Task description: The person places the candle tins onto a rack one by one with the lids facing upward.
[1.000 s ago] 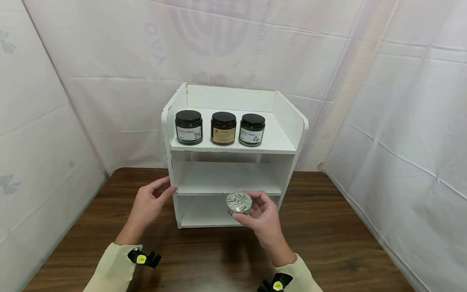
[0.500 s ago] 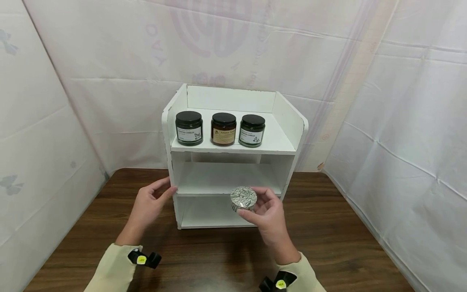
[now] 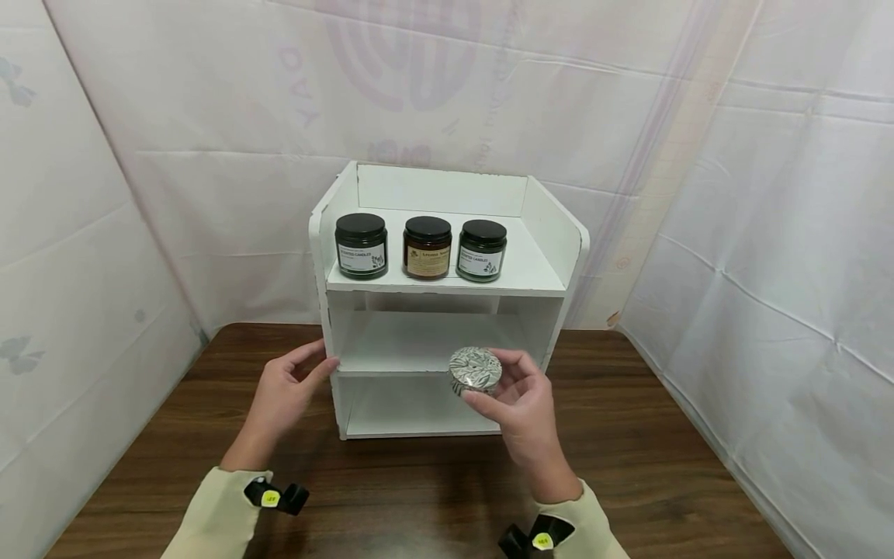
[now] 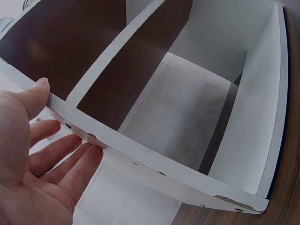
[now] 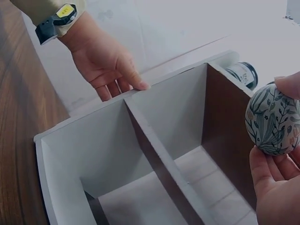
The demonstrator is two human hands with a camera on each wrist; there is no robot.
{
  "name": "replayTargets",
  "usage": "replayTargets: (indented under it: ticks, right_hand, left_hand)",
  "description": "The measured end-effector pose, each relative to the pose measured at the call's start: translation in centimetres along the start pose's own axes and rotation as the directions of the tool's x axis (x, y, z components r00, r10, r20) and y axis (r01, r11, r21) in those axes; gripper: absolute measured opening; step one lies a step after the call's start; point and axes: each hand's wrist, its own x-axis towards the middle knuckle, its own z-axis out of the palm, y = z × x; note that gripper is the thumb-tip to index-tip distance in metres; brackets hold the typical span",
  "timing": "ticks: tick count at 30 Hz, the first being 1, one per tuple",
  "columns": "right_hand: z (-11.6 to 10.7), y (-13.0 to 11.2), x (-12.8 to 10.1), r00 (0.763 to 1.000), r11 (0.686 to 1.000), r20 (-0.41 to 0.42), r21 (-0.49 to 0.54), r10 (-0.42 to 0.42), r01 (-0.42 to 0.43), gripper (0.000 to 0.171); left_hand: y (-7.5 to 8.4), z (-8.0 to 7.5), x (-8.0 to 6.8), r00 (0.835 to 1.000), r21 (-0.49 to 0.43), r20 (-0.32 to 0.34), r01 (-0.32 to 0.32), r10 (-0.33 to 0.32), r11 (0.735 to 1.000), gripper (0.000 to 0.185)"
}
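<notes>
A white three-tier shelf (image 3: 552,233) stands on a dark wooden table (image 3: 649,466). My right hand (image 3: 520,400) holds a small round tin with a leaf-patterned lid (image 3: 475,369) in front of the middle tier's front edge; the same tin (image 5: 273,119) fills the right of the right wrist view, pinched between thumb and fingers. My left hand (image 3: 282,392) rests with straight fingers against the shelf's left side panel (image 4: 140,154), thumb at the panel's front edge. Three black-lidded candle jars (image 3: 361,244) (image 3: 427,246) (image 3: 482,248) stand in a row on the top tier.
White sheeting (image 3: 768,233) walls in the table at the back and both sides. The middle tier (image 3: 419,341) and the bottom tier (image 3: 398,411) hold nothing. Bare tabletop lies in front of the shelf and on either side of it.
My right hand has lifted the tin up and slightly right, from the level of the bottom tier to the middle tier's front edge. The left hand has stayed on the side panel.
</notes>
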Motion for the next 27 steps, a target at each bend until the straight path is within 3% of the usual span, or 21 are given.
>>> replayTargets:
  ticks: [13,27]
  right_hand:
    - [0.0,-1.2,0.6,0.995,0.997,-0.079,0.03,-0.062,0.065,0.057]
    - [-0.1,-3.0,1.8,0.969,0.992,-0.212,-0.002,-0.123,0.125,0.059]
  left_hand:
    - [0.1,0.0,-0.1,1.0,0.004,0.002,0.01,-0.011,1.0,0.056]
    - [0.3,-0.1,-0.1,1.0,0.009,0.009,0.019,-0.019,1.0,0.057]
